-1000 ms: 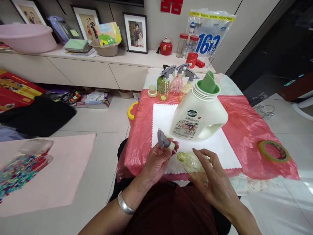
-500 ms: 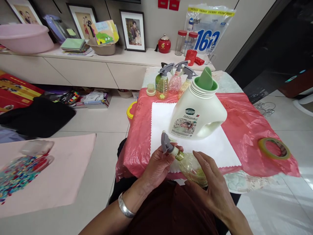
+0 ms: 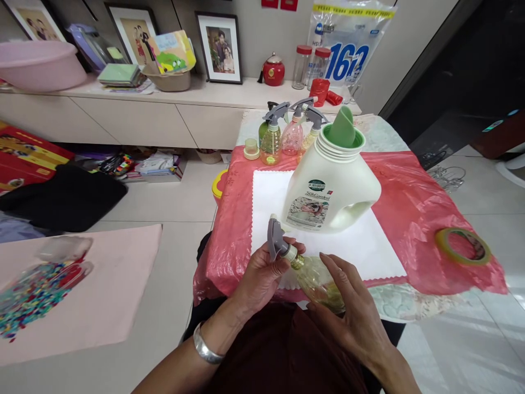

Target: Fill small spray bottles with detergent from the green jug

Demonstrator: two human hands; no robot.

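Observation:
My left hand [image 3: 262, 276] pinches the grey trigger spray head [image 3: 275, 241] by its pale collar, seated on the gold neck of a small clear yellowish bottle [image 3: 318, 282]. My right hand [image 3: 348, 312] wraps round that bottle's body, tilted over the table's near edge. Just behind stands a large white detergent jug [image 3: 332, 186] with a green pour spout, on a white cloth [image 3: 270, 200].
A red plastic sheet [image 3: 410, 202] covers the small table. Three filled spray bottles [image 3: 291, 134] and a small cap [image 3: 251, 149] stand at its far edge. A tape roll [image 3: 463, 246] lies right. A pink mat [image 3: 82, 290] with beads lies on the floor at left.
The spray head, held apart from the bottle a second ago, now sits on the bottle's neck. Both hands drew slightly closer together.

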